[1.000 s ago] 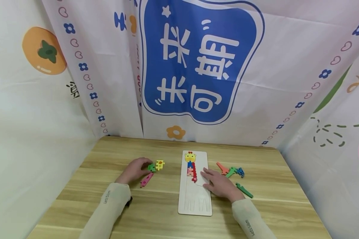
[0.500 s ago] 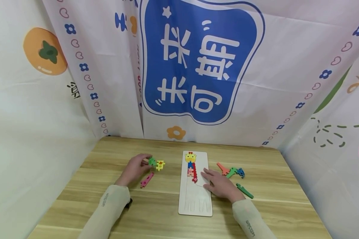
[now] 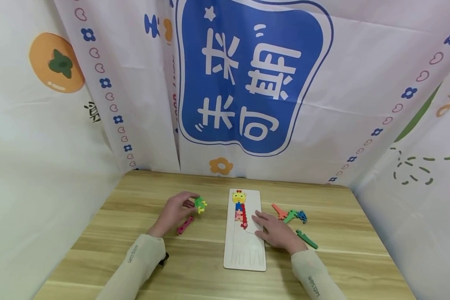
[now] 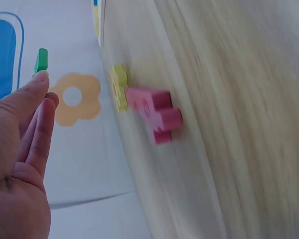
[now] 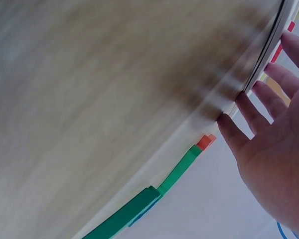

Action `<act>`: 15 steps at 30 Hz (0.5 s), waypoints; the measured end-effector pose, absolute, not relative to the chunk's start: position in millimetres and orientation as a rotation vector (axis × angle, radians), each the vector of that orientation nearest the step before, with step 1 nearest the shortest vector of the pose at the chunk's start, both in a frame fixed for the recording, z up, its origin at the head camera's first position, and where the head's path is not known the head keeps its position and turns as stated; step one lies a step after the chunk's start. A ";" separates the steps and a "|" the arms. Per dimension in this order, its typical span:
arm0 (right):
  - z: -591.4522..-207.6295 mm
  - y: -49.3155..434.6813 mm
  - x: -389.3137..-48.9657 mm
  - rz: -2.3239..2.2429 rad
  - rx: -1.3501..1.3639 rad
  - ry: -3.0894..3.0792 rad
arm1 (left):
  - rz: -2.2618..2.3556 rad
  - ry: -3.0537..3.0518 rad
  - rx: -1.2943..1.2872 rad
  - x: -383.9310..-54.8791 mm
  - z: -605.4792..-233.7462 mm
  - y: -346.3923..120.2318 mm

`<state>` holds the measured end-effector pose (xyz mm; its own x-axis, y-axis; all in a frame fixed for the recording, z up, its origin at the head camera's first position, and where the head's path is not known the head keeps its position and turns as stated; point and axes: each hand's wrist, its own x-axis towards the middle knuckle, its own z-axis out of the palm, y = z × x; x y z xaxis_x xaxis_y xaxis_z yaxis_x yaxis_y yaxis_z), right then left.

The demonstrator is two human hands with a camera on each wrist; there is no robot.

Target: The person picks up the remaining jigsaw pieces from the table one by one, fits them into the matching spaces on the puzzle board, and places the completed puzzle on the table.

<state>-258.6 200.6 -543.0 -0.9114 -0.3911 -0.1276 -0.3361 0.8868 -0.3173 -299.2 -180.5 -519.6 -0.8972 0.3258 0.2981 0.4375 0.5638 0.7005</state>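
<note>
My left hand [image 3: 174, 211] pinches a small green puzzle piece [image 4: 42, 59] between thumb and fingertips, lifted off the table. Just past it lies a yellow puzzle piece [image 4: 118, 87], partly covered by the green one in the head view. Below that hand is a pink puzzle piece [image 3: 185, 225], flat on the wood. With fingers spread, my right hand [image 3: 277, 234] rests on the right edge of a white puzzle board [image 3: 243, 243]. Set in the board are a yellow giraffe head [image 3: 238, 197], a blue piece [image 3: 239, 206], a light pink piece [image 3: 238, 216] and a red strip [image 3: 244, 218].
Right of the board lie an orange piece [image 3: 279, 211], a light green piece [image 3: 290, 216] and a blue piece [image 3: 301, 216], close together. A dark green piece [image 3: 306, 239] lies nearer the right forearm. A printed cloth [image 3: 146, 104] hangs behind the wooden table [image 3: 195, 266].
The left hand has picked the green piece up off the table and carried it slightly right, over the yellow piece. The right hand has stayed on the board.
</note>
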 end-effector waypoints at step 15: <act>-538.3 198.6 -255.8 -0.454 -0.562 2.866 | -1.220 -2.591 -0.783 -293.9 -517.8 -157.8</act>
